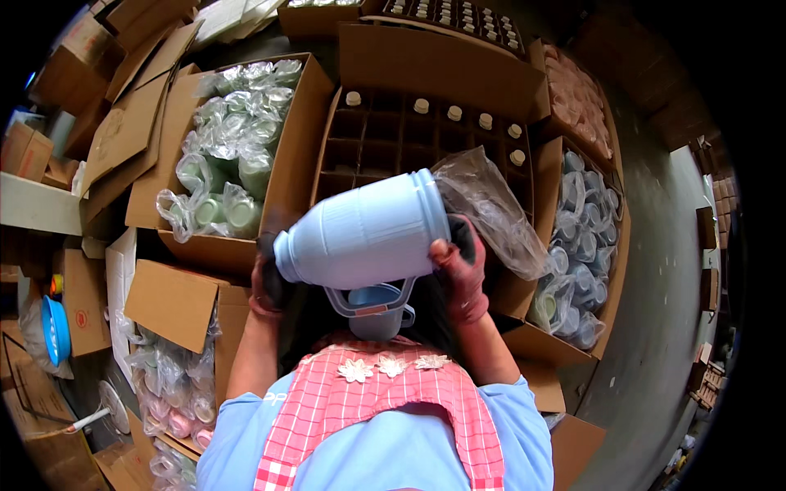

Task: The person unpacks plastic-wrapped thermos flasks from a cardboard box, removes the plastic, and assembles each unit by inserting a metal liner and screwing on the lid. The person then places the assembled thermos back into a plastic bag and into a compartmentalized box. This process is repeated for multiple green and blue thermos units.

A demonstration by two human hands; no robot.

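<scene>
A light blue plastic thermos-style jug casing (360,233) lies tilted on its side between my gloved hands. My right hand (460,266) grips its wide, ridged end, thumb on the near side. At the narrow end, my left hand (268,274) is closed around the rim, slightly blurred. A grey-blue loop handle (368,307) hangs on the near side of the casing. Below it, close to my apron, is a light blue cup-like piece (377,325) with a small side handle. A crumpled clear plastic bag (495,217) lies beside my right hand, over the divided carton.
Ahead stands a divided carton (442,61) with several white-capped bottles. Cartons of bagged green pieces (241,155) and bagged blue pieces (581,245) flank it. Bagged pink pieces (577,98) fill another carton at the far right. A blue basin (56,330) is at left.
</scene>
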